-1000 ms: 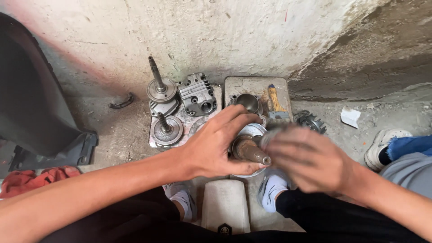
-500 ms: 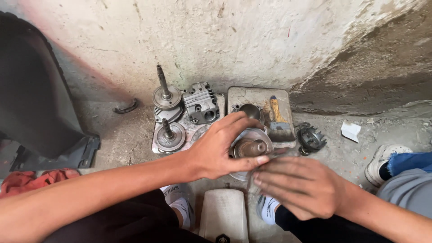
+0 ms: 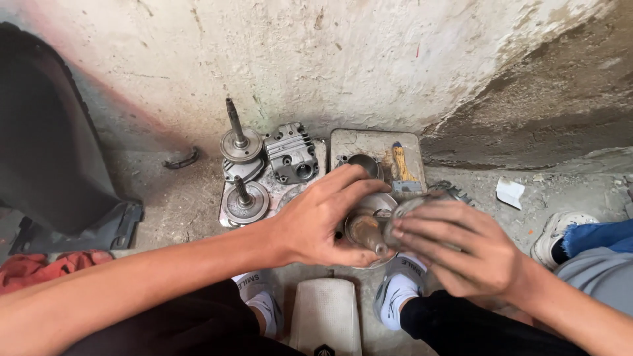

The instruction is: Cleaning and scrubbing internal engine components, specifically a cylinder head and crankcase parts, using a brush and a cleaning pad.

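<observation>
My left hand grips a round metal engine part with a rusty shaft that sticks out toward me, held low over the floor. My right hand is closed over a second round grey metal piece pressed against the right side of that shafted part; my fingers hide most of it. Both hands sit just above my two white shoes.
Two crank halves with upright shafts and a finned cylinder head lie on a metal plate by the wall. A flat tray holds a piston and a yellow-handled brush. A red cloth lies left.
My right hand has come up from below the shafted part and now presses a round piece against its right side. The camera has tilted slightly.
</observation>
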